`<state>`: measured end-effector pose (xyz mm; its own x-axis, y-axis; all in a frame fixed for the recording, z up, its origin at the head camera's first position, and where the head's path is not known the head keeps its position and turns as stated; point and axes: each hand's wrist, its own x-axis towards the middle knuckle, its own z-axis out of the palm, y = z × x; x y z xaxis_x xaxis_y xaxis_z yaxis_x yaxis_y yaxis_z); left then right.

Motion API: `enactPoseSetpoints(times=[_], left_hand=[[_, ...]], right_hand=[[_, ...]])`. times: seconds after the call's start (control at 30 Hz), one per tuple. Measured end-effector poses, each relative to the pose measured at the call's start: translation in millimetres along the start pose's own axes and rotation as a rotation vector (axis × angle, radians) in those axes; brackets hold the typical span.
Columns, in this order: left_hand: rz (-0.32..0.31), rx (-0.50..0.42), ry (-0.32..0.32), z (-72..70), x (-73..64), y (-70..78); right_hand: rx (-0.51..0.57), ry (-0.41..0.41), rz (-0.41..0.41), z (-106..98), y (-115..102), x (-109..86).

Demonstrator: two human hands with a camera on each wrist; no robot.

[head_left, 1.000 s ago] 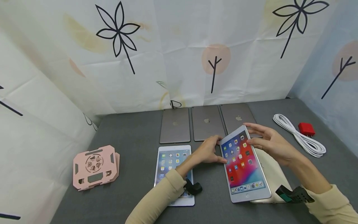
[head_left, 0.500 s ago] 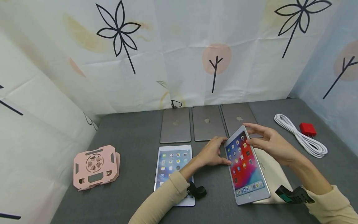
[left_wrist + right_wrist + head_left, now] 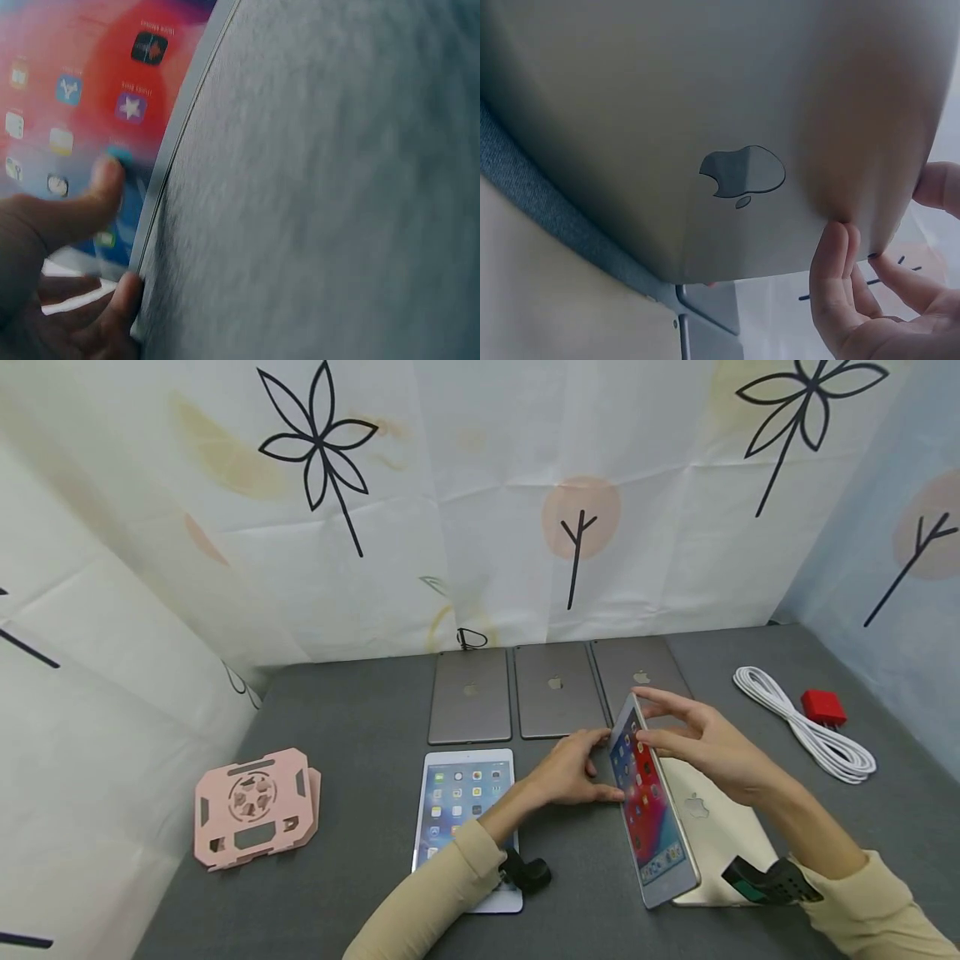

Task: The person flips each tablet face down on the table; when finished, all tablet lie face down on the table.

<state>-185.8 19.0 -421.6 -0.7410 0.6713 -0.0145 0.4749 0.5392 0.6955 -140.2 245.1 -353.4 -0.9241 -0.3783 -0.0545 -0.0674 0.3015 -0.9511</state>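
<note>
A white-framed tablet (image 3: 651, 814) with a lit red and blue screen stands tilted, its right side raised. My right hand (image 3: 708, 739) pinches its upper right edge; in the right wrist view, the fingertips (image 3: 836, 251) press the silver back. At the left edge is my left hand (image 3: 573, 768); the left wrist view shows the thumb (image 3: 94, 202) over the screen and the fingers around the edge. Face down beneath and to the right lies a gold tablet (image 3: 723, 835). A second white tablet (image 3: 465, 785) lies face up, partly covered by my left forearm.
Three grey tablets lie face down in a row at the back, the left one (image 3: 468, 702) nearest a pink slotted stand (image 3: 255, 810). On the right are a coiled white cable (image 3: 806, 727) and a red charger plug (image 3: 823, 706). A printed curtain (image 3: 480, 527) hangs behind.
The held tablet has turned steeper, its screen facing more to the left. My right hand has moved left, my left hand slightly right. More of the gold tablet, with its logo, shows.
</note>
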Motion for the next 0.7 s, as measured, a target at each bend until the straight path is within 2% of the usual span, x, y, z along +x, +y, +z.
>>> enactPoseSetpoints(times=[0.13, 0.23, 0.3, 0.47, 0.53, 0.6, 0.7], left_hand=[[-0.002, -0.101, -0.074, -11.5, -3.7, -1.3], [0.002, -0.189, -0.105, -23.1, -7.4, 1.1], [0.019, -0.259, -0.089, -30.9, -9.4, 3.8], [0.074, -0.422, 0.037, -46.6, -12.8, 13.5], [0.082, -0.457, 0.062, -50.6, -13.7, 18.2], [0.085, -0.478, 0.06, -53.1, -14.3, 22.1], [0.097, -0.46, 0.056, -54.5, -14.2, 25.6]], right_hand=[[-0.048, 0.003, 0.012, 5, -3, 2.2], [-0.063, 0.0, 0.017, 7, -5, 3.5], [-0.066, -0.002, 0.017, 8, -6, 3.8], [-0.072, -0.005, 0.025, 11, -7, 4.5], [-0.066, -0.008, 0.028, 12, -8, 5.1], [-0.053, -0.019, 0.021, 13, -8, 5.7], [-0.03, -0.043, 0.005, 13, -8, 5.9]])
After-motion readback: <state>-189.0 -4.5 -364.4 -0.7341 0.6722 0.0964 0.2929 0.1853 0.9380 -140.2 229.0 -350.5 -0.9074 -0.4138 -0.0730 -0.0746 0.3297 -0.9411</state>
